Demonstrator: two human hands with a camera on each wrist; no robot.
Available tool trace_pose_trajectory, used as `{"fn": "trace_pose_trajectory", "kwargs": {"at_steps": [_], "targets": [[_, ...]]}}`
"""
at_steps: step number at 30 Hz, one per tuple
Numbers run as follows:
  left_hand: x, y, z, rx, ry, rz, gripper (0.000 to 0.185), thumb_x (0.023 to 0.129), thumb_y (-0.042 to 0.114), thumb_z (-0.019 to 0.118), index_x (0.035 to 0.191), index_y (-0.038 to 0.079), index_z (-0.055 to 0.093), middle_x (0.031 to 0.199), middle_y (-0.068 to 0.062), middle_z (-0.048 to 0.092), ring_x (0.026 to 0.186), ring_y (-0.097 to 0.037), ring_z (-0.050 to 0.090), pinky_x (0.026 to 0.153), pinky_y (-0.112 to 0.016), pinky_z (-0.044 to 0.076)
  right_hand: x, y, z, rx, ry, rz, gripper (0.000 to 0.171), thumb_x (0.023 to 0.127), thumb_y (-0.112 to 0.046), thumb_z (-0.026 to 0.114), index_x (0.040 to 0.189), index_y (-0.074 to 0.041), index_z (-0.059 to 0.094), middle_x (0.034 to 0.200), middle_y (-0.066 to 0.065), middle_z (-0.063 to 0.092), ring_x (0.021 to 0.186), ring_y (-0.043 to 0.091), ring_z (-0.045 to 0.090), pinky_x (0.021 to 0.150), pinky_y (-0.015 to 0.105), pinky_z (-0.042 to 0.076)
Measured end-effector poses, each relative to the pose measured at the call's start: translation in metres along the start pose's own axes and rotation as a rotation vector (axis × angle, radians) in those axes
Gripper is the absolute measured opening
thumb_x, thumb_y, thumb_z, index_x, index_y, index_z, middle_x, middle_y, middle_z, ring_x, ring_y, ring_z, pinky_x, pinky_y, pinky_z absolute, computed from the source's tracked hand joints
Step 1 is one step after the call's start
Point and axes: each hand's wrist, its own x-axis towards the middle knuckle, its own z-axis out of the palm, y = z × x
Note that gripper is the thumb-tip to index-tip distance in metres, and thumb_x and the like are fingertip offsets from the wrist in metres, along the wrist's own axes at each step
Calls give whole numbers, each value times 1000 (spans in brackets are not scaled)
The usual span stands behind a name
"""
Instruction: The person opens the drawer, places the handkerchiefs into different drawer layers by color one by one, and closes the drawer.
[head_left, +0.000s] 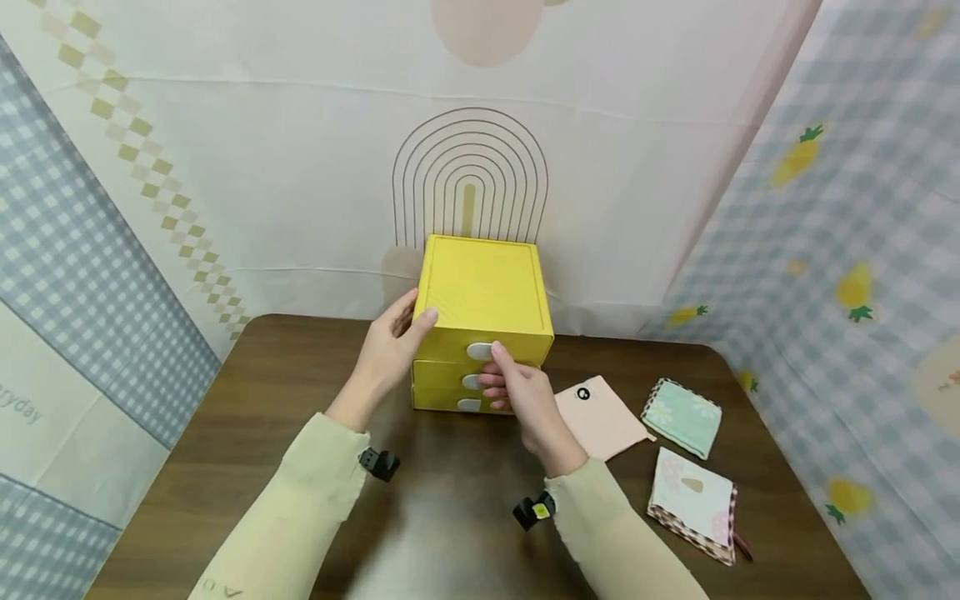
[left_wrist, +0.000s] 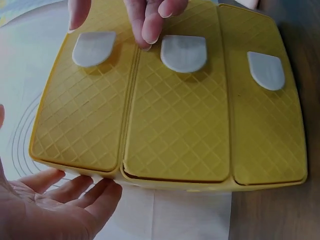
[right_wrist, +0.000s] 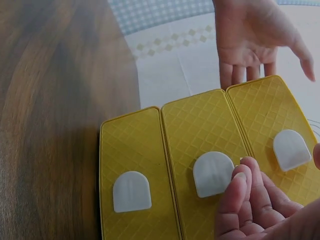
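- Yellow drawer box (head_left: pixel 480 321): three stacked drawers, standing upright near the back middle of the brown counter (head_left: pixel 247 433), fronts facing me. Each front carries a white tab handle.
- My left hand (head_left: pixel 390 346): laid flat against the box's left side, fingers straight, thumb over the top edge. The grip is open and clasps nothing; judged to be bracing the box so it does not slide toward me.
- My right hand (head_left: pixel 525 400): at the drawer fronts, thumb by the top handle (head_left: pixel 480 351), fingertips (left_wrist: pixel 150 30) curled at the seam between top and middle drawer, beside the middle handle (left_wrist: pixel 183 52). Whether this grip has closed on the handle, I cannot tell; from the wrist views the fingers seem only to touch the front.
- Bottom drawer handle (left_wrist: pixel 266 70): untouched.
- Pink cloth (head_left: pixel 600 417): flat on the counter, just right of my right hand.
- Mint floral cloth (head_left: pixel 682 417): folded, further right.
- White patterned cloth (head_left: pixel 693 504): folded, near the front right edge.
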Motion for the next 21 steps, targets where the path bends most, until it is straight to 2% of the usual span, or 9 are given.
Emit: {"fn": "trace_pose_trajectory", "kwargs": {"at_steps": [5, 8, 16, 21], "targets": [[9, 0, 4, -23, 66, -4, 59, 99, 41, 54, 148, 11, 41, 146, -5, 45, 132, -15, 43, 107, -31, 36, 0, -3, 6, 24, 42, -28, 68, 81, -67, 63, 99, -2, 74, 91, 11, 72, 74, 20, 65, 64, 29, 53], [12, -3, 6, -63, 99, -33, 53, 99, 35, 54, 146, 14, 44, 144, -3, 48, 129, -13, 45, 105, -29, 38, 2, -4, 10, 27, 60, -54, 66, 81, -66, 64, 97, -2, 75, 91, 11, 72, 76, 23, 65, 66, 32, 54], [9, -7, 8, -165, 86, -109, 51, 100, 33, 53, 148, 20, 40, 149, 3, 41, 133, -9, 39, 107, -29, 35, 6, -2, 15, 10, 100, -51, 63, 82, -63, 65, 93, -2, 76, 86, 9, 72, 79, 23, 66, 74, 42, 54], [2, 13, 8, -181, 72, -108, 50, 102, 23, 50, 149, 13, 37, 151, -3, 38, 135, -15, 38, 107, -32, 36, 4, -4, 14, 12, 104, -51, 60, 83, -61, 66, 93, -2, 76, 87, 8, 72, 79, 22, 65, 76, 43, 54]]}}
